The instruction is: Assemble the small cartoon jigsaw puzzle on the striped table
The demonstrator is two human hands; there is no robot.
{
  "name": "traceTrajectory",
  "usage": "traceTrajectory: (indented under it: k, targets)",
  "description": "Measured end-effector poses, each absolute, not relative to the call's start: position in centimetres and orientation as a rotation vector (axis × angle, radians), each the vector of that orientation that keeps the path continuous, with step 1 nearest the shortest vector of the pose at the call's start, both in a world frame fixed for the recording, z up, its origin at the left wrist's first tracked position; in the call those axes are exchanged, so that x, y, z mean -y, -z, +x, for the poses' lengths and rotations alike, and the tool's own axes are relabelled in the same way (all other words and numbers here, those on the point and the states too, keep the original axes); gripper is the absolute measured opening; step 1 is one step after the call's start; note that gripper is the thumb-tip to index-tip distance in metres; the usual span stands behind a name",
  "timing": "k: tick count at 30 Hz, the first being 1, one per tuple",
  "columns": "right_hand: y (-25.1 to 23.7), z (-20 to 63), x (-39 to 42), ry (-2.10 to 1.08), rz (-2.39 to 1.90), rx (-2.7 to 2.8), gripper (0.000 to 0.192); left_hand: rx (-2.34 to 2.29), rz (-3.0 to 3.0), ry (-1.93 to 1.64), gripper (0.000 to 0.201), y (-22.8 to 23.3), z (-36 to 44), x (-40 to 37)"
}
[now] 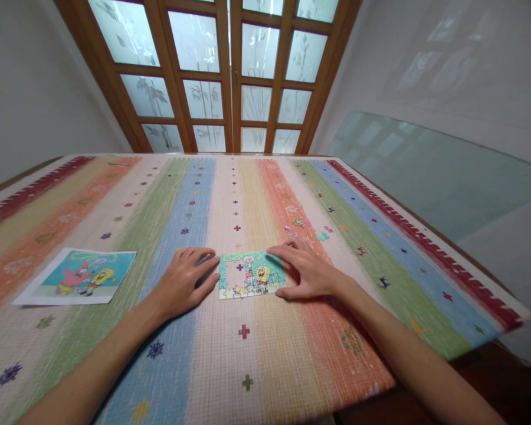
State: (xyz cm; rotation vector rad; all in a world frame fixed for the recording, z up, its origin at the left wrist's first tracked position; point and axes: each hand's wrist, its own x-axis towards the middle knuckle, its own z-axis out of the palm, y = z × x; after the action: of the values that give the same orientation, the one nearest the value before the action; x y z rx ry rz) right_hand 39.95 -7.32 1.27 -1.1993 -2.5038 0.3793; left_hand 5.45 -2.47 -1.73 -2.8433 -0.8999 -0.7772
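Observation:
A partly assembled jigsaw puzzle [262, 276] lies flat on the striped tablecloth in front of me. Its right part shows a yellow square cartoon figure and a pale tall one; a gap in its left part bares the cloth. At the puzzle's left edge rests my left hand [183, 277], fingers bent and thumb apart from them. My right hand [307, 268] spans the right side, index finger by the top corner and thumb by the bottom one. Neither hand lifts anything. Beyond my right hand lie several loose puzzle pieces [323, 236], pink and teal, with another small cluster [298, 223] farther back.
On the left lies a printed reference picture [88, 274] of three cartoon figures. The striped tablecloth [274, 354] covers the wide table. Wooden doors with frosted glass panes [203, 88] stand behind it, and a greenish glass panel [425, 171] leans along the right wall.

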Motion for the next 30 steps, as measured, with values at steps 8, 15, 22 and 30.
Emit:
traceTrajectory:
  k: [8,15,22,30]
  targets:
    - [-1.3,40.0,7.3,-0.384,-1.195,2.523,0.079,0.884,-2.840,0.779,0.030,1.6,5.4,2.4]
    - [-1.3,40.3,7.2,-0.357,-1.154,2.535,0.080,0.903,-2.824,0.797,0.027,1.4,5.4,2.4]
    - [-1.1,42.4,5.8,-0.124,-1.300,2.381,0.045,0.947,-2.759,0.804,0.024,1.1,5.4,2.4]
    - [0.7,46.3,3.8,0.089,-1.680,2.115,0.050,0.973,-2.767,0.724,0.027,1.5,5.3,2.3]
